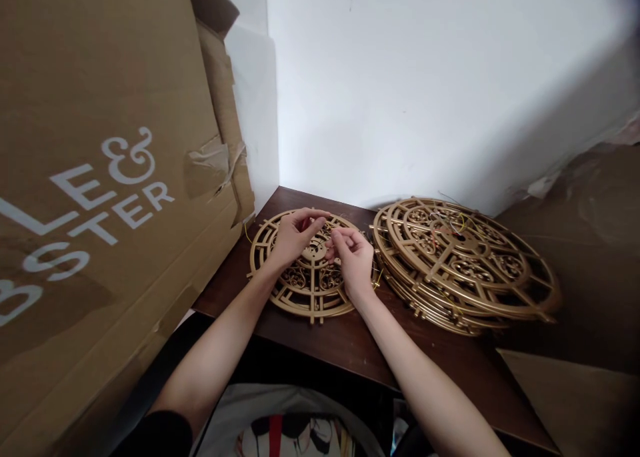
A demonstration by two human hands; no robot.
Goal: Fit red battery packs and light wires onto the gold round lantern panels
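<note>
Filling the left side, a big cardboard box [90,97] stands beside a dark brown table [460,370], which bears a stack of round gold frames [473,249] on the right. Just left of that stack, a separate gold frame [313,283] lies flat on the table, both hands over its middle. The step in hand looks like fine fingertip work near the hub, and the next move probably calls for a light, steady pinch that clears the scrollwork. This frame is openwork, with ringed rims, spokes, curled patterns and short stubs past its edge. The left hand [296,233] has thumb and forefinger nearly meeting; the right hand [357,263] curls its fingers toward the thumb. Whether either pinches anything, I cannot tell. Thin yellow wire [248,231] pokes out at the frame's left edge.
</note>
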